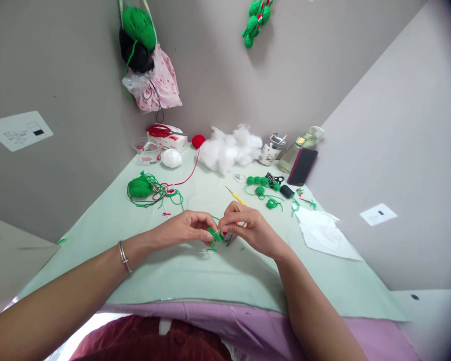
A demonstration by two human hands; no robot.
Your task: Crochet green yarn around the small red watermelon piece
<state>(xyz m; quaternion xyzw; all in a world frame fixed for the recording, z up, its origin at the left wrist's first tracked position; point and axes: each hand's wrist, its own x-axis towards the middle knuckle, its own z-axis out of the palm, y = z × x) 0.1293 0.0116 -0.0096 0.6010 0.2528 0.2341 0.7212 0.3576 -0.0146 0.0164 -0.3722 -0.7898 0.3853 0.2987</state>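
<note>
Over the near middle of the table, my left hand (191,229) is closed, pinching a small green crocheted piece (214,234) between thumb and fingers. My right hand (248,226) meets it from the other side, thumb and forefinger pinched together right at the piece's edge. What those fingertips grip is too small to make out. Something with red and grey parts (230,237) shows under the right fingers, mostly hidden. A yellow-handled crochet hook (236,195) lies just beyond the right hand. Loose green yarn trails below the piece.
A green yarn ball (140,187) with tangled strands lies left. White stuffing (229,149), a red yarn ball (198,141) and red-handled scissors (161,131) on a box are at the back. Green crocheted balls (260,191), a phone (302,167), a bottle (291,155) and white paper (325,233) stand right.
</note>
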